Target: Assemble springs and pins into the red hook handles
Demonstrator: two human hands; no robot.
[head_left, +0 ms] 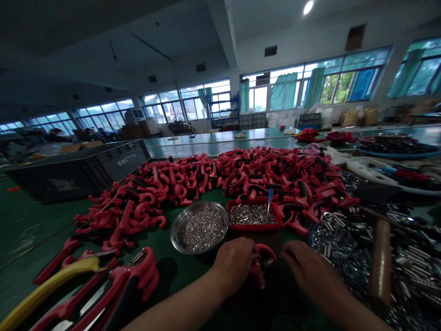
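Red plastic handle [260, 269] sits clasped in the left hand's [234, 265] curled fingers, held steady, while the right hand [308, 267] rests just beside it, fingers spread and empty, steel bolts [339, 264] beyond them.

Lighting: daylight from the far windows [330, 80], one ceiling lamp [308, 7]; ceiling dark. Foreground dim, deep shadow along the near bench [31, 230] edge. Glare: soft, on the steel bowl [199, 227] rim. Distortion: wide-angle bowing at the edges. Blur: loose bolts [406, 276], lower right.
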